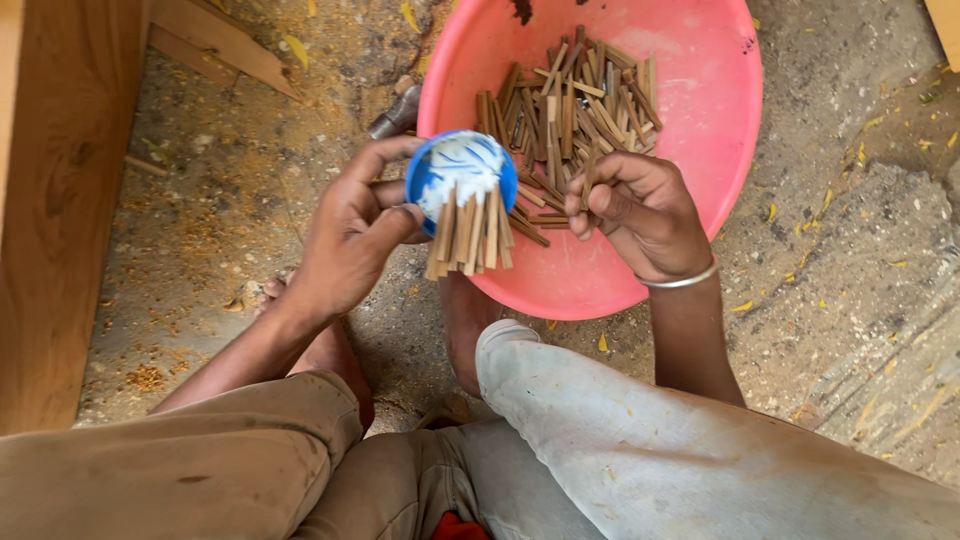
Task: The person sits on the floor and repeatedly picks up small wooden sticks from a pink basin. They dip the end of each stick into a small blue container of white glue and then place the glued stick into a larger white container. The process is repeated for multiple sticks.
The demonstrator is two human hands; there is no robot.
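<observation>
Two hands busy: left hand (pixel 350 240) grips blue-white cup (pixel 460 175) w/ wooden dowels (pixel 468 235); right hand (pixel 640 210) pinches one dowel (pixel 588 185) over pink basin (pixel 700 120).

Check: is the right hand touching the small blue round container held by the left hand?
Apart. The head view shows pink basin between the right hand and the small blue round container.

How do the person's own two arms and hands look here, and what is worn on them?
Both arms are bare to above the elbow; no sleeves or gloves show. The right hand has a thin, plain silver-coloured bangle around its wrist. The left hand has no ring, watch or band that can be seen.
</observation>
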